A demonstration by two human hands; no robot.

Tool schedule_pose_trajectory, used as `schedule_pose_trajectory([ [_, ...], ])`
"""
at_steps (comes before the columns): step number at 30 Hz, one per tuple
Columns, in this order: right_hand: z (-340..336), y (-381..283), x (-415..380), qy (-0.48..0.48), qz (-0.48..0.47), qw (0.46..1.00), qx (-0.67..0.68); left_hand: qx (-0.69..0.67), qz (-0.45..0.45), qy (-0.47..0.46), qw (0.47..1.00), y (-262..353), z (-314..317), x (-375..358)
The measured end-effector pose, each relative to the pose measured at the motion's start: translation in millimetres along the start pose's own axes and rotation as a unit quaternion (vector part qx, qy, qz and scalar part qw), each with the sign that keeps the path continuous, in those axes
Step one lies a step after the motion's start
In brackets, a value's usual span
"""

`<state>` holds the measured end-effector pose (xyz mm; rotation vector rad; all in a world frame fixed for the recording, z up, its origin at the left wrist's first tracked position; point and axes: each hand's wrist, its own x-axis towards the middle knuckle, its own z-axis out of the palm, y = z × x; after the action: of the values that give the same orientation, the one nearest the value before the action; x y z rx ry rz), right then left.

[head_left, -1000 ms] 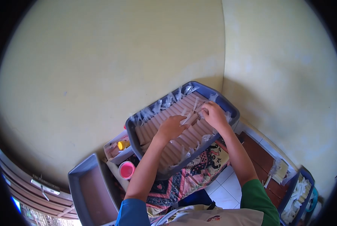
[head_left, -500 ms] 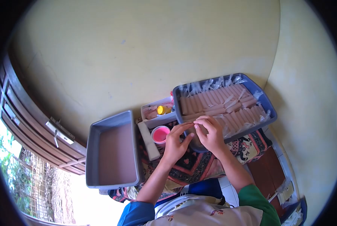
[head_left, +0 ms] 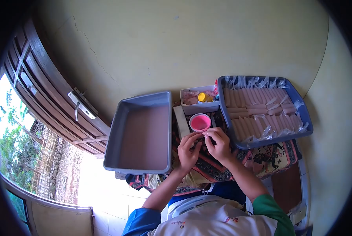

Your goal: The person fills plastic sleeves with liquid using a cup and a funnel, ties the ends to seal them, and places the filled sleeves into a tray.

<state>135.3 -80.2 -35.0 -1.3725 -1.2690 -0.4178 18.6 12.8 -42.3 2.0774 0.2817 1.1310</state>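
Observation:
My left hand (head_left: 189, 150) and my right hand (head_left: 218, 144) meet at the fingertips just below a white cup (head_left: 200, 122) with pink contents. The fingers of each hand are bent into a pinch. Something small seems to lie between the fingertips, too small to make out. A grey tub (head_left: 170, 137) of brownish-pink liquid stands to the left. On the right, a blue-grey tub (head_left: 223, 135) holds several rows of filled, brownish-pink plastic tubes (head_left: 262, 94).
Behind the cup is a white box (head_left: 187, 90) with a yellow-capped container (head_left: 203, 97). A whitish block (head_left: 181, 121) lies left of the cup. Patterned cloth (head_left: 262, 155) covers the table. A wooden door (head_left: 50, 86) stands open at the left.
The camera view has shifted, so the tubs and cup appear further right and higher. My hands remain together and now appear just below the cup, rather than beside the right tub's edge.

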Motion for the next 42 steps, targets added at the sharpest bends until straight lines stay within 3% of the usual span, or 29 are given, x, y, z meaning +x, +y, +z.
schedule_pose_trajectory([
  [4,17.9,18.5,-19.5,-0.031,-0.023,0.999,-0.007,-0.008,0.012,0.032,0.999,-27.4,4.1,-9.2],
  [6,24.5,21.4,-25.2,-0.058,-0.004,0.998,0.011,0.049,-0.009,0.024,0.998,-28.9,2.6,-12.3],
  [12,38.1,24.6,-39.0,-0.127,0.033,0.991,0.017,0.044,-0.112,0.045,0.992,-44.8,0.2,-24.2],
  [20,42.3,32.8,-41.8,-0.162,0.079,0.983,0.032,0.069,-0.142,0.039,0.987,-56.3,3.2,-23.7],
  [28,47.7,37.5,-30.2,-0.283,0.071,0.955,-0.051,0.058,-0.161,0.035,0.985,-54.6,2.9,-22.9],
  [38,51.6,37.5,-31.6,-0.202,0.111,0.973,-0.012,0.061,-0.184,0.045,0.980,-52.9,1.4,-21.8],
  [42,52.2,39.5,-28.1,-0.145,0.088,0.985,0.027,0.063,-0.168,0.040,0.983,-57.3,0.8,-21.1],
])
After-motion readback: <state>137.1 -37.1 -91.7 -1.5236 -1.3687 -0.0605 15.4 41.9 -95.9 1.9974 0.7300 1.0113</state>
